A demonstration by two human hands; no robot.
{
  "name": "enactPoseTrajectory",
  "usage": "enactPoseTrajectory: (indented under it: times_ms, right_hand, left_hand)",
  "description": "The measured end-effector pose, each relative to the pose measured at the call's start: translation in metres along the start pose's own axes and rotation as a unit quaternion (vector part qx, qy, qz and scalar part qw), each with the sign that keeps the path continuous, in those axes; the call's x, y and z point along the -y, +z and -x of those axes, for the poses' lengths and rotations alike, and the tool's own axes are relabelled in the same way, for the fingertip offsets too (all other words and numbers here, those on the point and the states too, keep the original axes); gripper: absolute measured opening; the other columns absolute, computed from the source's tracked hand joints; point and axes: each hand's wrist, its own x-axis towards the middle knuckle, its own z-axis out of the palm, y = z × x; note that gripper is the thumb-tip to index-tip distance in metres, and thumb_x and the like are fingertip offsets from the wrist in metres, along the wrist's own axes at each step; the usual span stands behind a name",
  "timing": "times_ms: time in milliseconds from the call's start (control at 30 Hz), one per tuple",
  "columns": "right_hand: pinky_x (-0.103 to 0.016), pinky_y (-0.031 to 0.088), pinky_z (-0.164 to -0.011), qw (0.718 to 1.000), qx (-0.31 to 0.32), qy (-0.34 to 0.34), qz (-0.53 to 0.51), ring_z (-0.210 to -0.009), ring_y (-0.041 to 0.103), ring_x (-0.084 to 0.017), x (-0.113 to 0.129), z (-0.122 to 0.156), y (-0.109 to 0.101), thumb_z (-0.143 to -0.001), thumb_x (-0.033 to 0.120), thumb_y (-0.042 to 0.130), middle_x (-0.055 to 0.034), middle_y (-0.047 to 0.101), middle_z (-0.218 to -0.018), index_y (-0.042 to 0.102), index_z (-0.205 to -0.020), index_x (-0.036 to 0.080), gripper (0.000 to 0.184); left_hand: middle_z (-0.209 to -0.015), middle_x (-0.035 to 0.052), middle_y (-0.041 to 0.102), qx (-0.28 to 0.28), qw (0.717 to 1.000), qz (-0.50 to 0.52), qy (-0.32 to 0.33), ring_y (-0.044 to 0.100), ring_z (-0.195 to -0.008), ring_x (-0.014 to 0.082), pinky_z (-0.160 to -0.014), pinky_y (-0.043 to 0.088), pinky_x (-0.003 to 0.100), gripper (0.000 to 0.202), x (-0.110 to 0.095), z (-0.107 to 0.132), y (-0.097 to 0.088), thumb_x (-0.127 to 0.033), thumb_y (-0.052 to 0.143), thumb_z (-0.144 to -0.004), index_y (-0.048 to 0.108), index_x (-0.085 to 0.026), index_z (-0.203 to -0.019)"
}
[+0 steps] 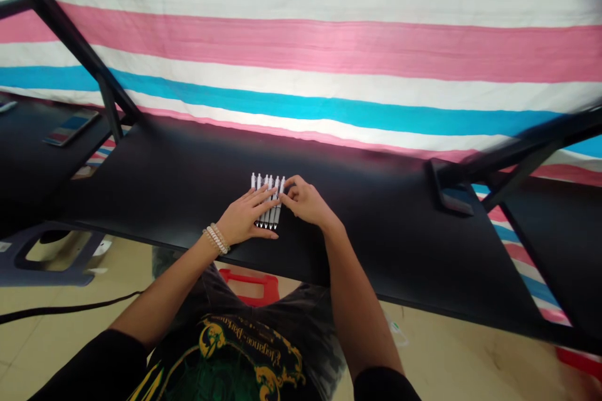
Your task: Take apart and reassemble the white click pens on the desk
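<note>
Several white pens (267,216) lie side by side in a row on the black table (376,219), clicker ends away from me and dark tips toward me. My left hand (244,213) rests flat across the row with its fingers stretched over the barrels and the thumb below the tips. A beaded bracelet circles that wrist. At the row's right side, my right hand (303,200) has its thumb and index finger curled together at the upper part of the rightmost pen (282,187).
A striped sheet (329,50) hangs behind the table. Black metal frames (79,44) rise at both sides. One phone (454,194) lies at the right, another (70,127) on the left table. A grey stool (51,257) and a red stool (251,287) stand below.
</note>
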Motion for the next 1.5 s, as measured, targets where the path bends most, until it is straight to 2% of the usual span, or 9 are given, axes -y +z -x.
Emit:
enactPoseTrajectory:
  times_ms: [200, 367, 467, 700, 833, 1067, 1200, 1367, 1500]
  right_hand:
    - [-0.020, 0.036, -0.048, 0.997, 0.072, -0.010, 0.008, -0.044, 0.052, -0.010, 0.012, 0.006, -0.007, -0.088, 0.030, 0.061, 0.0073, 0.058, -0.059, 0.054, -0.098, 0.021, 0.015]
    - [-0.021, 0.037, -0.052, 0.997, 0.077, -0.014, 0.030, -0.047, 0.053, -0.009, 0.015, 0.006, -0.007, -0.087, 0.020, 0.056, 0.0061, 0.058, -0.058, 0.063, -0.099, 0.020, 0.013]
    - [-0.022, 0.036, -0.053, 0.996, 0.065, -0.016, 0.051, -0.048, 0.052, -0.009, 0.013, 0.006, -0.006, -0.088, 0.020, 0.055, 0.0042, 0.059, -0.058, 0.066, -0.090, 0.019, 0.012]
    - [-0.022, 0.037, -0.056, 0.996, -0.015, -0.034, 0.085, -0.052, 0.052, -0.010, 0.007, 0.004, -0.006, -0.080, 0.019, 0.061, 0.0054, 0.056, -0.059, 0.061, -0.082, 0.020, 0.003]
    - [-0.022, 0.040, -0.057, 0.996, -0.073, -0.047, 0.006, -0.053, 0.051, -0.010, 0.008, 0.002, -0.003, -0.086, 0.021, 0.054, 0.0061, 0.054, -0.064, 0.058, -0.097, 0.022, 0.012]
    - [-0.022, 0.038, -0.055, 0.987, -0.055, -0.085, -0.127, -0.057, 0.045, -0.010, 0.024, 0.004, 0.011, -0.096, 0.036, 0.051, 0.0058, 0.049, -0.069, 0.051, -0.101, 0.024, 0.013]
    - [-0.023, 0.043, -0.055, 0.979, -0.107, -0.067, -0.157, -0.058, 0.050, -0.010, 0.025, 0.000, 0.018, -0.097, 0.044, 0.053, 0.0039, 0.055, -0.074, 0.051, -0.105, 0.024, 0.022]
    - [-0.024, 0.046, -0.052, 0.966, -0.181, -0.039, -0.179, -0.052, 0.055, -0.010, 0.020, -0.006, 0.021, -0.101, 0.049, 0.046, 0.0006, 0.061, -0.073, 0.062, -0.112, 0.020, 0.035]
    - [-0.025, 0.046, -0.050, 0.959, -0.234, -0.030, -0.157, -0.051, 0.055, -0.011, 0.017, -0.007, 0.020, -0.099, 0.046, 0.050, -0.0003, 0.061, -0.070, 0.070, -0.103, 0.019, 0.034]
  left_hand:
    - [-0.147, 0.0154, 0.054, -0.153, 0.973, 0.167, -0.053, 0.050, -0.138, 0.0282, -0.116, 0.038, 0.050, 0.062, 0.001, -0.006, -0.014, -0.054, 0.066, -0.088, 0.054, -0.021, -0.139]
    - [-0.127, 0.0121, 0.068, -0.351, 0.836, 0.375, -0.195, 0.063, -0.120, 0.0222, -0.108, 0.045, 0.043, 0.046, -0.005, -0.033, -0.033, -0.055, 0.041, -0.101, 0.068, -0.021, -0.113]
    - [-0.122, 0.0102, 0.070, -0.323, 0.791, 0.478, -0.205, 0.066, -0.115, 0.0208, -0.105, 0.048, 0.041, 0.044, -0.008, -0.057, -0.044, -0.057, 0.044, -0.099, 0.069, -0.021, -0.107]
    - [-0.103, 0.0074, 0.074, -0.301, 0.750, 0.551, -0.208, 0.072, -0.095, 0.0174, -0.091, 0.053, 0.034, 0.025, 0.017, -0.102, -0.047, -0.042, 0.071, -0.086, 0.067, -0.019, -0.094]
    - [-0.105, 0.0099, 0.075, -0.265, 0.739, 0.578, -0.225, 0.072, -0.099, 0.0184, -0.097, 0.052, 0.037, 0.032, 0.036, -0.100, -0.033, -0.037, 0.078, -0.080, 0.067, -0.016, -0.101]
    - [-0.121, 0.0184, 0.071, -0.102, 0.688, 0.695, -0.182, 0.070, -0.111, 0.0270, -0.101, 0.053, 0.042, 0.041, 0.038, -0.080, -0.028, -0.045, 0.071, -0.087, 0.070, -0.014, -0.114]
    - [-0.112, 0.0152, 0.075, -0.148, 0.701, 0.675, -0.177, 0.072, -0.106, 0.0261, -0.098, 0.056, 0.040, 0.038, 0.036, -0.082, -0.026, -0.037, 0.078, -0.083, 0.072, -0.014, -0.112]
    - [-0.124, 0.0115, 0.071, -0.265, 0.671, 0.673, -0.162, 0.066, -0.119, 0.0238, -0.107, 0.051, 0.039, 0.033, 0.041, -0.086, -0.024, -0.040, 0.072, -0.088, 0.069, -0.019, -0.113]
    - [-0.118, 0.0127, 0.073, -0.263, 0.679, 0.659, -0.188, 0.070, -0.112, 0.0246, -0.102, 0.055, 0.042, 0.034, 0.043, -0.086, -0.023, -0.041, 0.073, -0.087, 0.068, -0.017, -0.110]
